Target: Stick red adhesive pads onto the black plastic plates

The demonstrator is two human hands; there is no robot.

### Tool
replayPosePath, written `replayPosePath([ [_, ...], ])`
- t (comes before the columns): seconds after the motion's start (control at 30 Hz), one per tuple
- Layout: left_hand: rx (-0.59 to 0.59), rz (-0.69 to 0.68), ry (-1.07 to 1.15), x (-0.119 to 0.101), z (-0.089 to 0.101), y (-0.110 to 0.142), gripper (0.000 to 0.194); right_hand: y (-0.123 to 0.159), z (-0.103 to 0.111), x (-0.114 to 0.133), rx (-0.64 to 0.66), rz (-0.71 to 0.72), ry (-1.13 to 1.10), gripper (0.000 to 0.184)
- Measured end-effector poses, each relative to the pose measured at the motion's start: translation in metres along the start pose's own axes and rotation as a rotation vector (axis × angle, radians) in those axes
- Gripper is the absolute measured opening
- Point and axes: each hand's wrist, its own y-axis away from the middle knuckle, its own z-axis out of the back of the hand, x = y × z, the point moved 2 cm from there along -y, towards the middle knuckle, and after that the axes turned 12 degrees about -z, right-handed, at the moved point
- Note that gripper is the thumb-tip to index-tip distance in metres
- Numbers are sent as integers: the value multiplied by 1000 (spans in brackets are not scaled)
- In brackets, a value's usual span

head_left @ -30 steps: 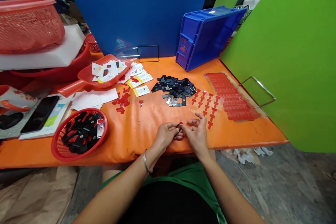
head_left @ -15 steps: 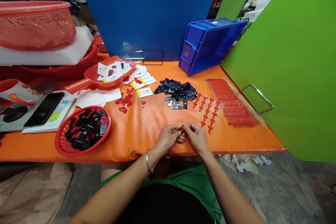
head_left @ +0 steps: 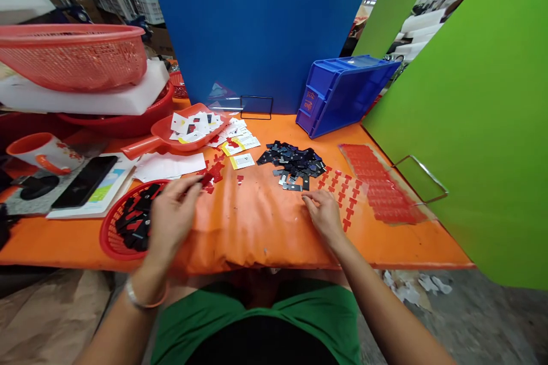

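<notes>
Black strips [head_left: 137,229] lie in the red basket [head_left: 105,239] on the near left. By its right side, the blurry left hand [head_left: 173,211] seems to pinch a dark strip [head_left: 207,179]. Putting it away looks like the step; that calls for letting go over the basket. The right hand [head_left: 323,214] has its fingertips close; I cannot tell if it holds anything. Farther are red T shapes [head_left: 352,202], then a black heap [head_left: 293,159].

Left hand [head_left: 173,214], right hand [head_left: 323,214]: two
Black pieces [head_left: 295,161], heaped: dozens, overlap hides exact tally
Red tabs [head_left: 346,224], in rows: over a dozen
Red baskets [head_left: 105,238] or tubs: at least four
Dustpan [head_left: 164,130]: one
Blue crate [head_left: 349,94]: one
Mug [head_left: 28,152]: one
Phone [head_left: 84,181]: one
Bracelet [head_left: 133,295]: one
</notes>
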Motion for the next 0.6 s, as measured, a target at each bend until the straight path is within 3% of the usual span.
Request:
replayPosePath([
  [0.07, -110, -60, -282, 19, 38, -7, 25, -15, -7, 0, -22, 68, 117, 26],
  [0.13, -125, -50, -469, 34, 63, -7, 24, -27, -14, 0, -27, 108, 212, 25],
  [0.2, -115, -56, -564, 41, 75, -3, 24, -34, -19, 0, -15, 131, 295, 22],
  [0.27, -128, -107, -577, 38, 74, 2, 25, -38, -23, 1, 12, 157, 361, 19],
  [0.4, -122, -201, -402, 16, 43, 10, 24, -39, -25, 5, 40, 257, 471, 24],
  [0.5, -3, -174, -134, -1, 1, 18, 23, -38, -25, 5, 35, 305, 533, 27],
  [0.6, 160, -64, 146, -10, -43, 31, 23, -39, -21, 5, 58, 317, 519, 20],
])
